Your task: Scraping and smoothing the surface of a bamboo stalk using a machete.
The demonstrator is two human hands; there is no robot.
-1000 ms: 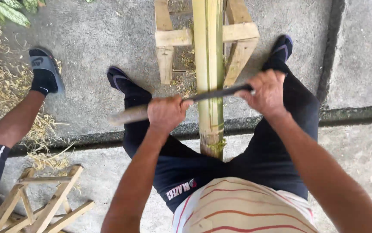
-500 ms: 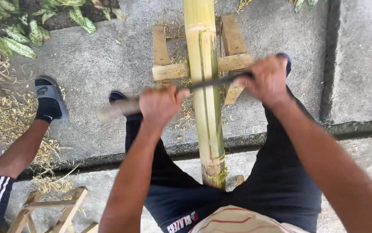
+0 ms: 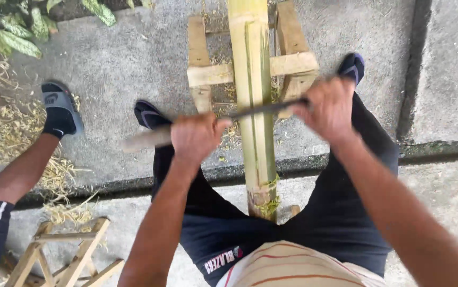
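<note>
A long yellow-green bamboo pole (image 3: 254,95) lies lengthwise between my legs, resting on a wooden stand (image 3: 205,74). Across it sits a long dark blade (image 3: 263,109) with a pale wooden handle. My left hand (image 3: 196,137) grips the handle end, left of the pole. My right hand (image 3: 331,106) grips the blade's far end, right of the pole. The blade is blurred with motion. A strip of the pole's skin is scraped pale.
Another person's leg in a black sandal (image 3: 59,109) stands at the left beside dry shavings (image 3: 6,127). A second wooden stand (image 3: 72,255) lies at bottom left. Green leaves (image 3: 22,26) sit at top left. A concrete step edge (image 3: 436,149) crosses under me.
Both hands and the blade have slid farther up the pole, away from my body. The view has tilted forward a little.
</note>
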